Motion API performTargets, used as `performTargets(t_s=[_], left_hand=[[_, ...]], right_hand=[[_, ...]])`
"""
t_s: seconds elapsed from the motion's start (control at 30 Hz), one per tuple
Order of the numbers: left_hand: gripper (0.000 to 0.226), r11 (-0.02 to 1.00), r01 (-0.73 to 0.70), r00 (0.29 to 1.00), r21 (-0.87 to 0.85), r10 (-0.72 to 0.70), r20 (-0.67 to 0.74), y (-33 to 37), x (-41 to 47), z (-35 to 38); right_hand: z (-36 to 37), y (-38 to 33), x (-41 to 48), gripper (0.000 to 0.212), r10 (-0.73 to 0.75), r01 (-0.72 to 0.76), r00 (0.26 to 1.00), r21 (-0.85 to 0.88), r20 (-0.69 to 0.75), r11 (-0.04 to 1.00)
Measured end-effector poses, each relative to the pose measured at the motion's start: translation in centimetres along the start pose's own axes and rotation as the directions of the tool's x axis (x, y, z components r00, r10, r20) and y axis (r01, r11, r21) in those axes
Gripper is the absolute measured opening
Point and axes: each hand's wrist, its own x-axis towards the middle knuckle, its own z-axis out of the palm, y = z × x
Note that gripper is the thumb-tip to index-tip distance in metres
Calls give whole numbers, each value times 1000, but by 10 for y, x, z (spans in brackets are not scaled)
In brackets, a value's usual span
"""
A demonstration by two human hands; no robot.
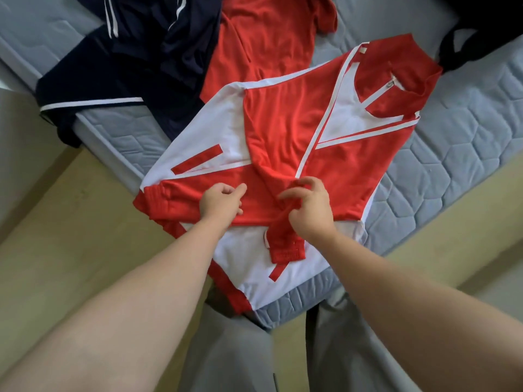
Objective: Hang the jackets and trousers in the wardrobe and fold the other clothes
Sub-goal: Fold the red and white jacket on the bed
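A red and white zip jacket (283, 128) lies flat on the corner of the mattress (458, 131), both sleeves crossed over its front and the collar at the upper right. My left hand (222, 203) rests on the lower red sleeve with loosely curled fingers. My right hand (307, 206) pinches the red sleeve just above its ribbed cuff (285, 251), fingers partly spread. A plain red garment (263, 43) lies behind the jacket. A navy garment with white stripes (124, 60) sits at the upper left, hanging over the mattress edge.
A black item (478, 32) lies at the top right corner of the mattress. Yellowish floor (70, 210) shows on both sides of the mattress corner. My legs in grey trousers (232, 352) stand right against that corner.
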Motion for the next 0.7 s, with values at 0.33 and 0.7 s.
performTargets(t_s=[0.33, 0.7], left_hand=[[15, 999, 39, 966, -12, -34, 256, -64, -43, 14], [25, 995, 90, 935, 44, -99, 341, -84, -51, -1]], right_hand=[[42, 8, -33, 11, 627, -633, 770, 254, 115, 731], [57, -10, -62, 42, 451, -731, 637, 304, 625, 611]])
